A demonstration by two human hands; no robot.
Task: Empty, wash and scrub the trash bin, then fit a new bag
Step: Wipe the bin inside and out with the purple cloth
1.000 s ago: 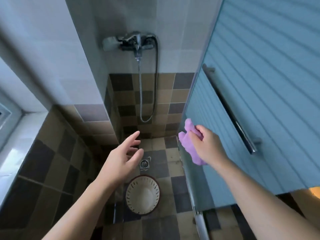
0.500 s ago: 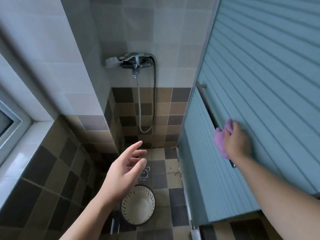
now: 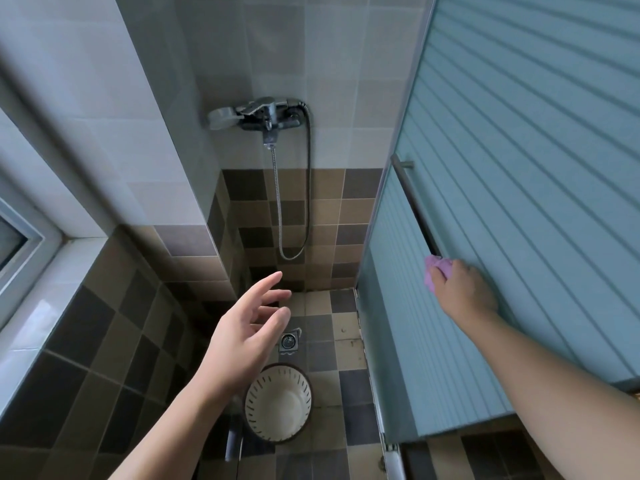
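Note:
A cream slotted trash bin (image 3: pixel 278 407) with a dark rim stands upright and empty on the tiled shower floor, mouth up. My left hand (image 3: pixel 242 344) hovers above and to the left of it, fingers spread and relaxed, holding nothing. My right hand (image 3: pixel 462 289) is up against the blue shower door, gripping a purple cloth (image 3: pixel 435 271) at the lower end of the metal door handle (image 3: pixel 415 206).
The blue ribbed shower door (image 3: pixel 519 202) fills the right side. A shower mixer (image 3: pixel 263 116) with a hanging hose is mounted on the far wall. A floor drain (image 3: pixel 288 341) lies just beyond the bin. A window sill (image 3: pixel 38 306) runs along the left.
My right hand has carried the purple cloth rightwards from the door's edge to the handle bar. The view has tilted up a little. My left hand stays roughly where it was.

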